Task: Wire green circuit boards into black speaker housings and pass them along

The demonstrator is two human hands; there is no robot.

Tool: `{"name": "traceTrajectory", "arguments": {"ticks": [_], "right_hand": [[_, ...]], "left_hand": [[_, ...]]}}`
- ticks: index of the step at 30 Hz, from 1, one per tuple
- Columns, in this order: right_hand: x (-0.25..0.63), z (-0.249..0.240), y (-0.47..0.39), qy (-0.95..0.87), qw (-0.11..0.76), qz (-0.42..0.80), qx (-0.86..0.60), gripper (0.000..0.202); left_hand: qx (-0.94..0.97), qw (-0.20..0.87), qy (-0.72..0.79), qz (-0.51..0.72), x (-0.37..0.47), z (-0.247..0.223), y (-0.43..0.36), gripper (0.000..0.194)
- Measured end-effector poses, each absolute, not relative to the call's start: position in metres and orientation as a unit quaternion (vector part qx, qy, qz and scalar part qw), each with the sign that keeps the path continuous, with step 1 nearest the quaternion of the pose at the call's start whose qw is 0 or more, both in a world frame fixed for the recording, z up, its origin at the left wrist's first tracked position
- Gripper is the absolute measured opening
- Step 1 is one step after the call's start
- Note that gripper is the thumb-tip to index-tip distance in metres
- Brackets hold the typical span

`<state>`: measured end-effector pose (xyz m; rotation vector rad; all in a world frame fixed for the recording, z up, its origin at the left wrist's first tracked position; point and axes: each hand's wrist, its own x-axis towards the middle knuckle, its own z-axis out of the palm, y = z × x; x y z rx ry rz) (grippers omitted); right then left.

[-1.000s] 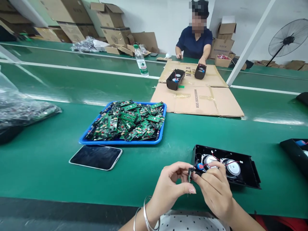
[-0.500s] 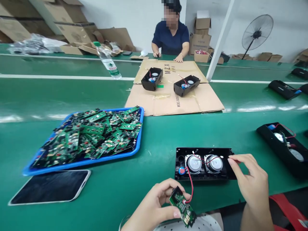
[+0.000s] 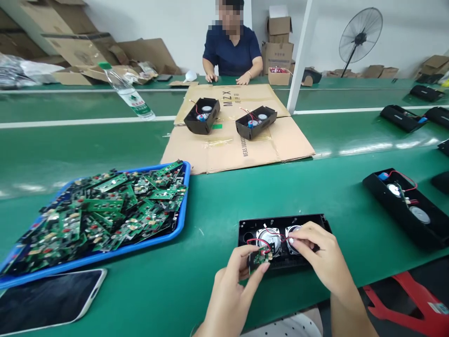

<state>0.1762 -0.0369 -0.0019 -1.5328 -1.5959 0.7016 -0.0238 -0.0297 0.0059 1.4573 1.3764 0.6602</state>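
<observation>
A black speaker housing (image 3: 245, 227) with two round drivers lies open on the green belt right in front of me. My left hand (image 3: 238, 281) pinches a small green circuit board (image 3: 259, 257) at the housing's near edge; a red wire (image 3: 257, 241) loops from the board into the housing. My right hand (image 3: 321, 260) rests over the right driver, its fingertips on the thin wires there. A blue tray (image 3: 180, 224) heaped with several green circuit boards sits to the left.
A phone (image 3: 45, 302) lies face up at the near left. Another open housing (image 3: 403, 206) sits on the right. Across the belt, a person in a dark shirt sits behind flattened cardboard (image 3: 280, 140) bearing two housings. A water bottle (image 3: 131, 96), boxes and a fan stand beyond.
My left hand has lifted the circuit board from near my lap up to the housing's front edge. My right hand has moved from the housing's right end onto the right driver.
</observation>
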Motion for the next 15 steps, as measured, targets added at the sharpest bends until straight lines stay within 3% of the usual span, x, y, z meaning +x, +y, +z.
{"name": "traceTrajectory", "arguments": {"ticks": [5,10,15], "right_hand": [[0.166,-0.002,-0.037,-0.669,0.356,0.322,-0.568,0.014],[0.162,-0.009,-0.036,-0.666,0.374,0.296,-0.574,0.016],[0.167,-0.006,-0.034,-0.637,0.376,0.377,-0.558,0.016]], "left_hand": [[0.583,0.467,0.594,0.299,-0.022,0.009,-0.027,0.025],[0.596,0.456,0.578,0.32,-0.016,0.003,-0.029,0.018],[0.616,0.433,0.567,0.334,-0.012,0.004,-0.029,0.015]]}}
